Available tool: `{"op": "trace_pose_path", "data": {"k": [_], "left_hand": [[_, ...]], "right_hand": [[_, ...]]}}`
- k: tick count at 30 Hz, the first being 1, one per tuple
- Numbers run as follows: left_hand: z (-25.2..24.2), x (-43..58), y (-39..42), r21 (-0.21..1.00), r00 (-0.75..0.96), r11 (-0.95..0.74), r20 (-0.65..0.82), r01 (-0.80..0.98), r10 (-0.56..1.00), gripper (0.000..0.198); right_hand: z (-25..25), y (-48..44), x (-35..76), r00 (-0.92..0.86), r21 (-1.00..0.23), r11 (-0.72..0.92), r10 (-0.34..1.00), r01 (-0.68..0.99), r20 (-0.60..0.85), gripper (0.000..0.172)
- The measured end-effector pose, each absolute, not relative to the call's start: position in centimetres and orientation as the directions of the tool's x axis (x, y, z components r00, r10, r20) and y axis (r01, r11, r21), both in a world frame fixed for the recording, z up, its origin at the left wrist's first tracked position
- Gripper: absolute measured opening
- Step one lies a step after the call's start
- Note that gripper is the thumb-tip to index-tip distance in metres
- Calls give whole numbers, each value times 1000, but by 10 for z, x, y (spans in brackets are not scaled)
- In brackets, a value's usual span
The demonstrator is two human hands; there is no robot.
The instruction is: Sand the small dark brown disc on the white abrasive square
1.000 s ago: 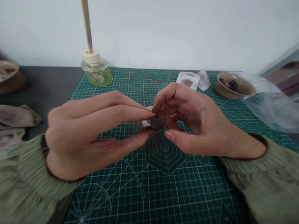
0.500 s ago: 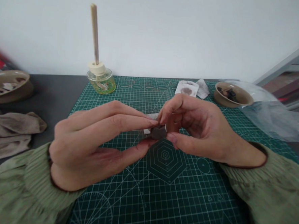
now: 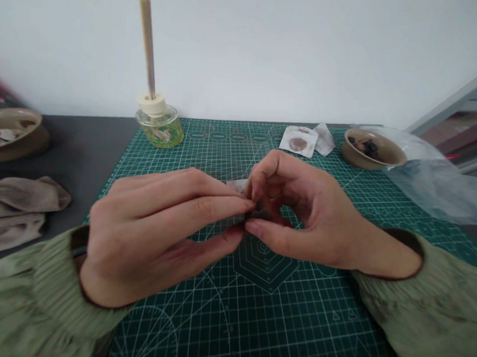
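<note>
Above the middle of a green cutting mat (image 3: 278,321), both hands meet at a small dark brown piece (image 3: 258,214), mostly covered by fingers. My left hand (image 3: 166,228) pinches its left side between thumb and straight fingers. From the right, my right hand (image 3: 301,212) closes on it with thumb tip and curled index finger. What kind of thing the piece is I cannot make out. Just behind the fingertips a whitish translucent scrap (image 3: 237,185) shows in part, lying on the mat or hanging close over it.
A reed diffuser (image 3: 160,125) stands at the back left. White sheets with a brown smudge (image 3: 298,141), a bowl of dark bits (image 3: 373,154) and a clear plastic bag (image 3: 443,191) lie back right. Far left are another bowl (image 3: 34,139) and a brown cloth (image 3: 22,200).
My right thumb has moved left onto the brown piece, and my fingertips have come together. The piece, plainly visible before, is now mostly covered. My left hand has shifted slightly right.
</note>
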State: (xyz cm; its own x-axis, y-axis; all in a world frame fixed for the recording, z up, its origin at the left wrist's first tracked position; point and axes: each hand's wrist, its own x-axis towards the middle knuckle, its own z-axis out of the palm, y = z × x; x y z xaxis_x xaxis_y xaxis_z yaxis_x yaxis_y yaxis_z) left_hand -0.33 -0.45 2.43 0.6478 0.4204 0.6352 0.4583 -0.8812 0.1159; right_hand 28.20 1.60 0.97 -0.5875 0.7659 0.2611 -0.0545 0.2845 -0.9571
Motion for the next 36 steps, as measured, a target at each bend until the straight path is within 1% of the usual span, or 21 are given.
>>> {"op": "trace_pose_path", "data": {"k": [4,7,9,10,11,12,14,17,18,20,24,26,29,31,36], "left_hand": [[24,-4,-6,104,661,-884,625,457,415,14],[22,0,-6,134,629,-858,626,496,461,14],[18,3,-5,162,594,-850,651,501,474,13],[15,5,-4,177,565,-852,680,492,467,11],[12,6,-3,182,513,-865,741,468,433,10],[9,7,-2,197,485,-864,760,463,433,10],[4,7,-3,230,443,-850,772,474,456,14],[0,7,-11,284,441,-826,737,486,513,34],[0,7,-14,294,444,-827,731,480,518,40],[-1,9,-19,304,448,-830,728,467,519,43],[5,9,-20,317,444,-836,733,449,516,41],[10,6,-16,318,454,-836,725,447,518,34],[19,-1,-8,262,543,-848,673,461,503,22],[22,-4,-5,219,595,-861,644,458,480,19],[24,-5,-4,205,618,-873,636,443,463,18]], "right_hand": [[11,15,286,-614,-956,282,742,-78,269,45],[9,17,291,-628,-954,276,723,-119,288,44],[9,18,293,-637,-951,278,711,-131,296,46],[9,18,294,-639,-951,281,709,-130,297,47],[10,17,294,-639,-950,285,709,-128,298,47],[11,17,294,-638,-950,289,711,-118,295,47],[14,15,294,-634,-951,296,720,-88,283,38],[17,13,293,-639,-946,316,713,-77,290,24],[18,13,293,-641,-943,322,708,-80,296,22],[18,13,293,-646,-938,331,696,-100,314,22],[16,15,293,-647,-933,325,680,-155,344,22],[16,15,293,-649,-937,304,681,-170,339,25],[17,15,294,-650,-945,271,687,-184,324,33],[17,15,295,-650,-945,269,687,-189,325,36],[16,16,295,-651,-941,285,682,-182,333,31]]}}
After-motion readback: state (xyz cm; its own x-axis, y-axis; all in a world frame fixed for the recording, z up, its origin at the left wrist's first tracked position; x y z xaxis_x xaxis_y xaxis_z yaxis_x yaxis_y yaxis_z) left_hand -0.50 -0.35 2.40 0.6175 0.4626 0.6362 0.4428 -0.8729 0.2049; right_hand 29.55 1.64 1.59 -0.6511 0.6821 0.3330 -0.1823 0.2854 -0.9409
